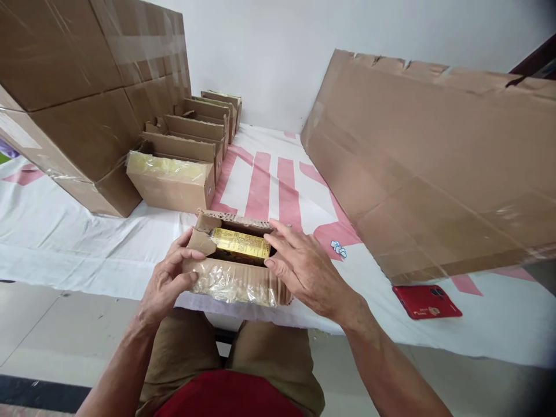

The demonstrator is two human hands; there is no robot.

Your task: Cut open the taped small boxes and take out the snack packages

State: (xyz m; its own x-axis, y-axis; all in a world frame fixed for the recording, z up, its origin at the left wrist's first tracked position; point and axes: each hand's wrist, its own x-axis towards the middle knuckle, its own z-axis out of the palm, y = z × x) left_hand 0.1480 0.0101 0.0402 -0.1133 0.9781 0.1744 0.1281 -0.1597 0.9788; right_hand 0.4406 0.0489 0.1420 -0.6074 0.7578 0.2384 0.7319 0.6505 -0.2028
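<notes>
In front of me stands a small open cardboard box [237,284], its front wall covered with shiny clear tape. A yellow-gold printed carton [241,243] lies inside it. My left hand [171,275] grips the box's left side, thumb against the front wall and fingers bent over the corner by a folded flap. My right hand [306,269] reaches over the right side. Its thumb and index finger lie about the right end of the gold carton, with another finger near the back rim. The carton's lower part is hidden in the box.
A row of open cardboard boxes [171,185] runs back on the left, beside tall stacked cartons [82,104]. A big cardboard panel [434,168] leans on the right. A red phone [428,302] lies near the front edge of the pink-and-white tablecloth [104,249].
</notes>
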